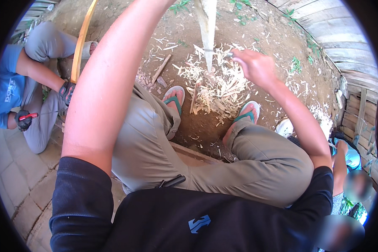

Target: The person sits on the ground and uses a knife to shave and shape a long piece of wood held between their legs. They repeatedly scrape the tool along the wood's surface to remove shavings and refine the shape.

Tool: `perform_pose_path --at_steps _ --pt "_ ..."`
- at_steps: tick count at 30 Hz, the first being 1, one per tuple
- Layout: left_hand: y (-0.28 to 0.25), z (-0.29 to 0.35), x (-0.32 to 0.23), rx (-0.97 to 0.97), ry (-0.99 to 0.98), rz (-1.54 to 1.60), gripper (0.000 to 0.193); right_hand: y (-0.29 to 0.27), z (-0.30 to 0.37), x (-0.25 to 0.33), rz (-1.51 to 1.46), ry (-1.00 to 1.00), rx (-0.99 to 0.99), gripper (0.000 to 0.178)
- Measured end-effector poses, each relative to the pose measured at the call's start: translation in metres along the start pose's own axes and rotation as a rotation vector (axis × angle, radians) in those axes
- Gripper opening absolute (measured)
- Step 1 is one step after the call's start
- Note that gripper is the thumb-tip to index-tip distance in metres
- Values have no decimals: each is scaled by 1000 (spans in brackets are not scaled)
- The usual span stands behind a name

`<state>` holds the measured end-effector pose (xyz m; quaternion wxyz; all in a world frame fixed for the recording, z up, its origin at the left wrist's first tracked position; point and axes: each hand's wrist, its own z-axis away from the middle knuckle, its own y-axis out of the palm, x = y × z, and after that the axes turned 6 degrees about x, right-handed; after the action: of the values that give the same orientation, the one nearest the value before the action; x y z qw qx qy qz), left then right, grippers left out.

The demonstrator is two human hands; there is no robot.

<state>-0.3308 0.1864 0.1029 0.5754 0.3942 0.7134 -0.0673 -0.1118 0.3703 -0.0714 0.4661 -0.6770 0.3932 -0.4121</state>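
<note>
In the head view, the left arm (109,80) reaches up and forward across the picture and leaves it at the top edge; its hand is out of sight, so I cannot tell whether it grasps anything; the right arm bends inward, and the right hand (258,67) hangs above the shavings (224,94) with its fingers curled; a small grey bit shows at the fingertips, too blurred to tell whether it is gripped; the pale pointed piece of wood (208,35) comes down from the top edge between the two arms, its tip over the shavings, just left of the right hand.

A blue angular logo (199,224) marks the black shirt (155,227); white lettering runs across a co-worker's blue shirt (10,80).

That co-worker sits at the left in dark gloves (24,122), one holding a red-handled tool (30,116); a curved yellowish strip (80,46) rises nearby, its lower end beside the left arm; green-strapped sandals (174,98) flank the shavings; a short stick (161,68) lies beyond; a plank wall (344,38) closes the right side.
</note>
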Motion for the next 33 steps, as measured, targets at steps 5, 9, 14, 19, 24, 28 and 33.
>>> perform_pose_path --at_steps 5,9,14,19,24,28,33 --pt "2 1 -2 -10 -2 -46 83 -9 -1 11 -12 12 -40 19" --pt "7 -2 2 -27 45 -11 78 -15 -11 18 -31 -14 -105 18" --pt "6 -3 3 -35 15 27 71 -10 -11 19 73 -14 44 17" --pt "8 -1 6 -57 67 -26 68 -26 -17 22 -1 38 -66 19" --pt "-13 -11 13 -8 84 -62 67 -38 -28 31 21 84 -68 24" --pt "1 3 -8 36 -76 68 65 -16 -13 17 64 44 124 23" --pt "5 -1 5 -63 59 -69 69 -28 -15 25 47 5 -100 19"
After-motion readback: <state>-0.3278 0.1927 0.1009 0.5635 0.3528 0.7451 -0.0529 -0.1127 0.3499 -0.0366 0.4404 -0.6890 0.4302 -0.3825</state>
